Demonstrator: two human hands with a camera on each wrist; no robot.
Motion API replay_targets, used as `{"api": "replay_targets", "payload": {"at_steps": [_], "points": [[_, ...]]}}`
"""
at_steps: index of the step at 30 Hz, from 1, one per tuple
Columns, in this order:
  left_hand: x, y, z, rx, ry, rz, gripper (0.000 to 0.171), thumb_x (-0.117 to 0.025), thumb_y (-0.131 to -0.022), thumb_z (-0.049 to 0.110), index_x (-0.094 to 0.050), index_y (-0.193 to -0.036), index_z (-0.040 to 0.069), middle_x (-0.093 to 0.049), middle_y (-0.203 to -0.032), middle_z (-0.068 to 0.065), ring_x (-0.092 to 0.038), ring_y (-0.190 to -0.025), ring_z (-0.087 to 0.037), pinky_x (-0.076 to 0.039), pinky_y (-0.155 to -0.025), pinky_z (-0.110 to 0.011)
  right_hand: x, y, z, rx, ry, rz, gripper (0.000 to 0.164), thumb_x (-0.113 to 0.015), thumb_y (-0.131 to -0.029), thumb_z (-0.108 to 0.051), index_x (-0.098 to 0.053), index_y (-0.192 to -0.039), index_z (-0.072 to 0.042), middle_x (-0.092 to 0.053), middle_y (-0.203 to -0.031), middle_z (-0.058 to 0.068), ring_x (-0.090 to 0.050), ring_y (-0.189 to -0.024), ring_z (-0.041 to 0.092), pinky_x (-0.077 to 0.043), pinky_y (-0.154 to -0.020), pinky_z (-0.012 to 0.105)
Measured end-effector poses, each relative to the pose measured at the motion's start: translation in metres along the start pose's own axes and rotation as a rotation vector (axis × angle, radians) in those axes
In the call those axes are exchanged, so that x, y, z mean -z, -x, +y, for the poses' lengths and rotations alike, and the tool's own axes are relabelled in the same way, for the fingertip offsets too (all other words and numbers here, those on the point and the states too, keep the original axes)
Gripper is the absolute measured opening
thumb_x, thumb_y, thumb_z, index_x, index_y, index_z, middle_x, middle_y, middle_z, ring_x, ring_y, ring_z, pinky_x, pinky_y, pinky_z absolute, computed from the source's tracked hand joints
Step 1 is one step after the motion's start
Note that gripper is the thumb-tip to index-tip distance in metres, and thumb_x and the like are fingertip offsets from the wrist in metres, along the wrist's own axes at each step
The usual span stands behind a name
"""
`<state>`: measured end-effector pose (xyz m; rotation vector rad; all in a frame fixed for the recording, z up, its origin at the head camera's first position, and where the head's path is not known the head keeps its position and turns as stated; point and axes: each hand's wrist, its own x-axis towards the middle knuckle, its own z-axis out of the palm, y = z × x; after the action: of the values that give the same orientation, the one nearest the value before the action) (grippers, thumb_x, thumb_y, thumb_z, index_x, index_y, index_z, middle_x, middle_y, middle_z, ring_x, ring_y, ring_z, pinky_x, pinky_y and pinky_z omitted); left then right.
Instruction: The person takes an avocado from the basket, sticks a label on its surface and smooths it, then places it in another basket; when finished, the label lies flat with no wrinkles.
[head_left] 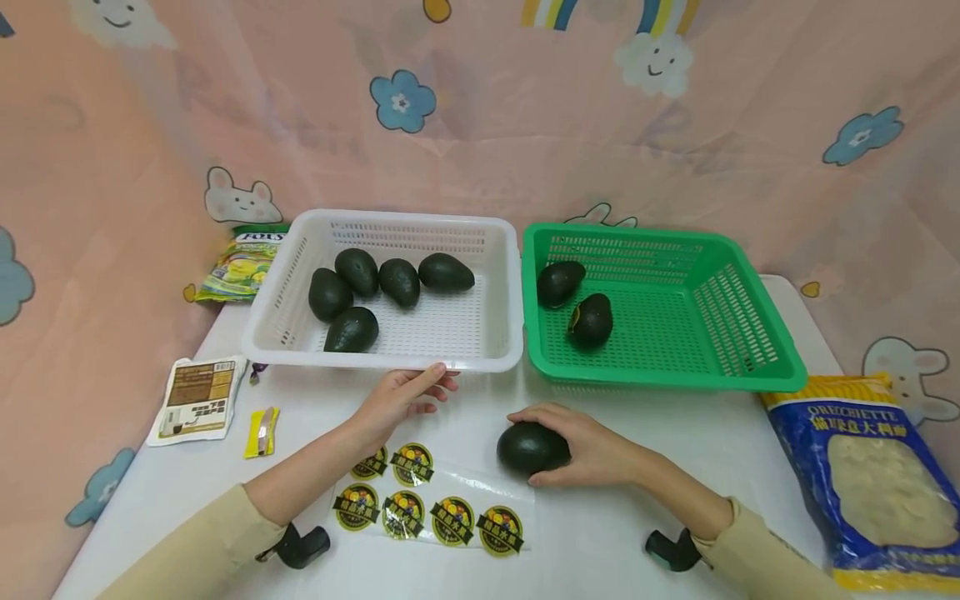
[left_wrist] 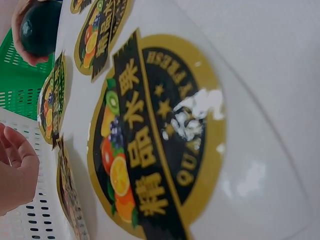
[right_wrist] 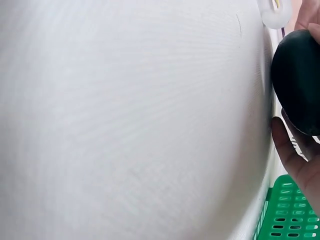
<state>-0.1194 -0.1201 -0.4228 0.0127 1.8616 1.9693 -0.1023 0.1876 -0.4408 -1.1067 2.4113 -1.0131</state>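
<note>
A dark green avocado (head_left: 532,448) is held in my right hand (head_left: 577,446), thumb on the near side and fingers over the far side, right of the sticker sheet (head_left: 480,483). In the right wrist view the same avocado (right_wrist: 300,82) sits between the fingers and thumb. My left hand (head_left: 405,400) holds nothing; its fingers are loosely bent by the front rim of the white basket (head_left: 390,360), and I cannot tell whether it touches the rim. Several avocados (head_left: 399,282) lie in that basket. The green basket (head_left: 660,375) contains two darker avocados (head_left: 591,322), one with a sticker on its side.
Round black-and-gold fruit stickers (head_left: 452,521) lie before me on a clear backing. At left are a brown-and-white packet (head_left: 198,400), a small yellow wrapper (head_left: 262,432) and a yellow-green bag (head_left: 243,262). A blue-and-yellow pasta bag (head_left: 873,475) lies at right. A patterned pink cloth (head_left: 495,150) hangs behind.
</note>
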Motion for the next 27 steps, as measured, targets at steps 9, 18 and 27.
{"api": "replay_targets", "payload": {"at_steps": [9,18,27], "points": [[0.0,-0.002,-0.001,0.011,-0.007,0.007,0.052,-0.055,-0.1,0.038,-0.06,-0.125,-0.008,-0.07,-0.102,-0.001,-0.06,-0.094,-0.016,-0.051,-0.085,-0.033,0.001,0.002,0.0,-0.005,0.011,-0.023,0.082,-0.085,-0.074,-0.042,-0.046,-0.143,-0.02,-0.05,-0.138,-0.011,-0.044,-0.127,0.011,-0.04,-0.103,0.04],[0.008,0.011,-0.009,-0.089,-0.333,-0.148,0.043,-0.058,-0.098,0.04,-0.064,-0.125,0.008,-0.066,-0.116,-0.007,-0.059,-0.106,-0.025,-0.051,-0.09,-0.037,-0.001,0.005,-0.004,-0.001,-0.001,-0.041,0.086,-0.086,-0.073,-0.043,-0.044,-0.145,-0.022,-0.048,-0.139,-0.011,-0.042,-0.128,0.011,-0.038,-0.105,0.039],[0.04,0.042,-0.019,-0.435,-1.18,-0.327,0.06,-0.081,-0.07,0.058,-0.06,-0.109,0.017,-0.048,-0.12,0.003,-0.04,-0.112,-0.018,-0.043,-0.093,-0.04,0.001,0.009,-0.01,0.041,0.045,0.003,0.087,-0.082,-0.074,-0.05,-0.042,-0.146,-0.022,-0.045,-0.142,-0.01,-0.039,-0.132,0.013,-0.036,-0.106,0.043]]}}
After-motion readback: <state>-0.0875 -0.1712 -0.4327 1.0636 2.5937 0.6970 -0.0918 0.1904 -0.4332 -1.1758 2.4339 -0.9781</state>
